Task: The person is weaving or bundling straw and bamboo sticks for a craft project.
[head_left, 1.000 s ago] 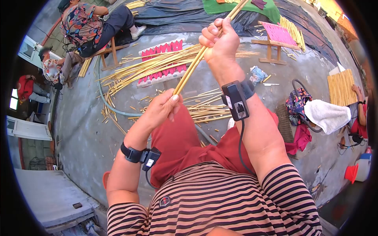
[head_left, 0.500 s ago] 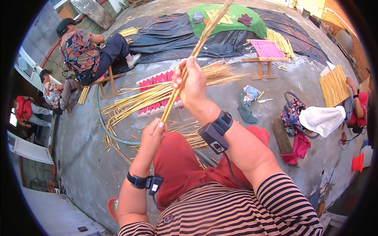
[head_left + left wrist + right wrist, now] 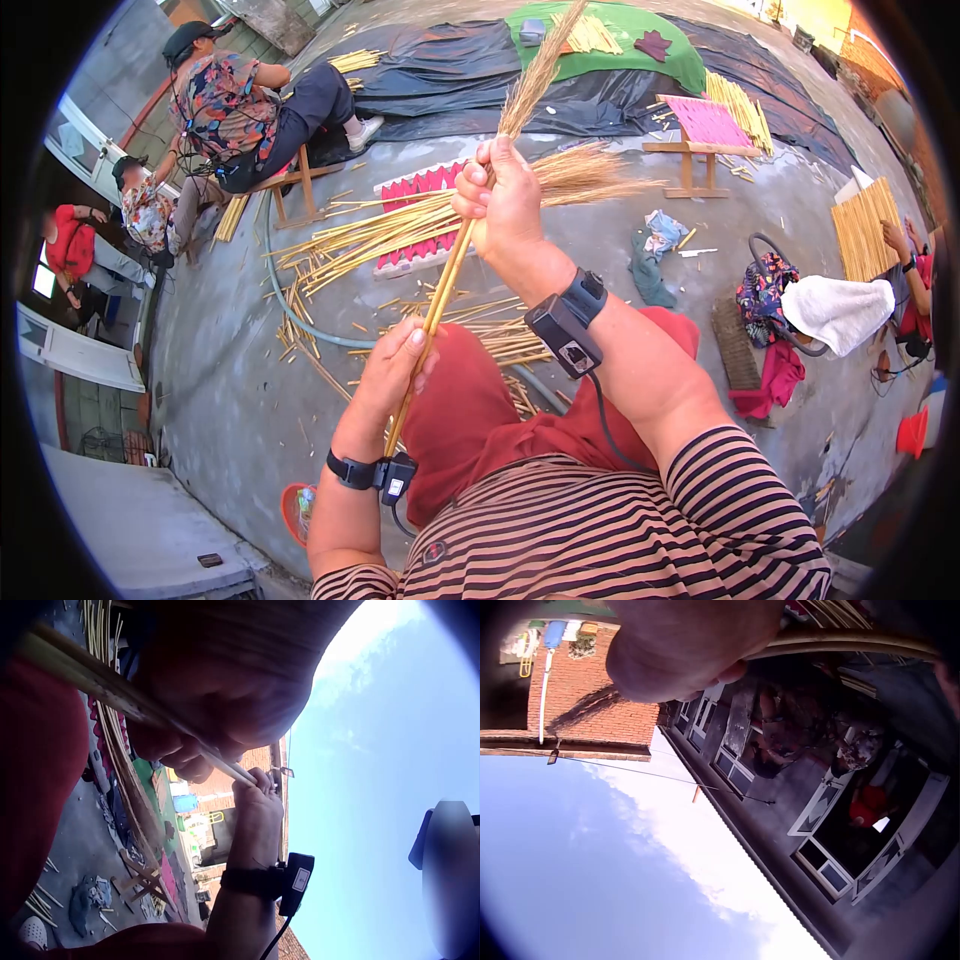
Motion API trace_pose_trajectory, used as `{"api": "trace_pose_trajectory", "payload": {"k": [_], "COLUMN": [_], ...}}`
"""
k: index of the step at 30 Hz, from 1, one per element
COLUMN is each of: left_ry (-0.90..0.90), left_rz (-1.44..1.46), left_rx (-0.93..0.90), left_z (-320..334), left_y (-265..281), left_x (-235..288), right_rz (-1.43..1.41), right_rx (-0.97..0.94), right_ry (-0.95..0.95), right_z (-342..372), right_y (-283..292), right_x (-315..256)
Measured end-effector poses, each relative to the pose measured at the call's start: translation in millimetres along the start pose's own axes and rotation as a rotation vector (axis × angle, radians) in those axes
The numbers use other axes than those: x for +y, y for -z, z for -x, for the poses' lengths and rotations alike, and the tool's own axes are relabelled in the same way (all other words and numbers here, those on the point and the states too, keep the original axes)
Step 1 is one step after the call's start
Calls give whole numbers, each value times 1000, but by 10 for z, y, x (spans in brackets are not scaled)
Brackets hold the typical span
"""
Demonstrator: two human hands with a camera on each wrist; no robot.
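Note:
A few long yellow stalks with feathery tops (image 3: 448, 290) run slantwise between my two hands. My right hand (image 3: 503, 205) grips them with curled fingers, just below the brushy heads (image 3: 532, 85). Lower down, my left hand (image 3: 396, 365) holds the same stalks between thumb and fingers. Their bare ends reach below it, past the wrist strap. In the left wrist view the stalks (image 3: 112, 686) pass under the left hand (image 3: 232, 690) up to the right fist. The right wrist view shows the right hand (image 3: 694, 645) around the stalks (image 3: 840, 641).
Ahead lies a pile of similar stalks (image 3: 400, 225) across a pink and white rack (image 3: 425, 255). Cut pieces and a hose (image 3: 290, 305) lie on the concrete. Other people sit at the left (image 3: 230, 110) and right edge. A bag with a white towel (image 3: 838, 312) stands at right.
Both hands have come down toward the body, bringing the feathery heads into view. The stalk ends now stick out below the left hand; earlier they ended near its thumb.

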State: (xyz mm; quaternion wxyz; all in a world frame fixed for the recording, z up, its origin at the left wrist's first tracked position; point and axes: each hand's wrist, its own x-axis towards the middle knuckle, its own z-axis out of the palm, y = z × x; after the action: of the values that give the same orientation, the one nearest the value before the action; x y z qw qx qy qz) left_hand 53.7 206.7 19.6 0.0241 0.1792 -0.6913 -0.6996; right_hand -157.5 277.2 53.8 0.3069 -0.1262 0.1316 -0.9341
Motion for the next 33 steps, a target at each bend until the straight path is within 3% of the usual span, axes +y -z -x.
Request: {"api": "trace_pose_trajectory", "payload": {"k": [2, 5, 9, 13, 14, 16, 17, 18, 20, 22, 23, 24, 28, 29, 31, 32, 33], "left_ry": [-29, -95, -7, -137, -278, -271, -450, -628, -778, -723, -780, -824, -954, -947, -975, -994, -971], "left_rz": [-96, -20, -26, -291, -338, -448, -387, -321, -172, -23, 12, 95, 271, 386, 520, 552, 555], "left_rx": [-26, 28, 109, 127, 123, 200, 331, 461, 550, 466, 325, 333, 397, 387, 361, 341, 462], "left_z": [-184, -479, -744, -940, -1155, -1091, -1193, -1339, -1399, -1290, -1270, -1213, -946, -867, -750, -710, -674], "left_y": [-67, -226, -285, -123, 159, 16, 21, 60, 118, 257, 327, 243, -319, -331, -236, -190, -250], "left_x": [206, 383, 492, 605, 399, 586, 637, 679, 812, 1037, 1053, 1077, 1054, 1028, 948, 873, 863], "right_rz": [-30, 30, -29, 72, 112, 185, 384, 431, 523, 743, 907, 1072, 963, 872, 890, 936, 966], "right_rx": [28, 18, 3, 25, -26, -141, -109, -120, -150, -218, -248, -279, -478, -420, -492, -535, -558], "right_ry": [-57, -60, 16, 138, 159, 181, 327, 339, 357, 375, 414, 454, 117, -218, -242, -36, 172], "right_z": [52, 92, -6, -74, -69, -21, -17, -36, -80, -47, -50, -42, 142, 339, 395, 392, 412], "right_y": [-57, -41, -36, -80, -31, -74, -164, -137, -88, -97, -57, -34, -88, -295, -255, -114, 1], "right_x": [74, 208, 134, 44, 3, -145, -286, -278, -230, -193, -103, -20, 82, -154, -45, 180, 416]}}
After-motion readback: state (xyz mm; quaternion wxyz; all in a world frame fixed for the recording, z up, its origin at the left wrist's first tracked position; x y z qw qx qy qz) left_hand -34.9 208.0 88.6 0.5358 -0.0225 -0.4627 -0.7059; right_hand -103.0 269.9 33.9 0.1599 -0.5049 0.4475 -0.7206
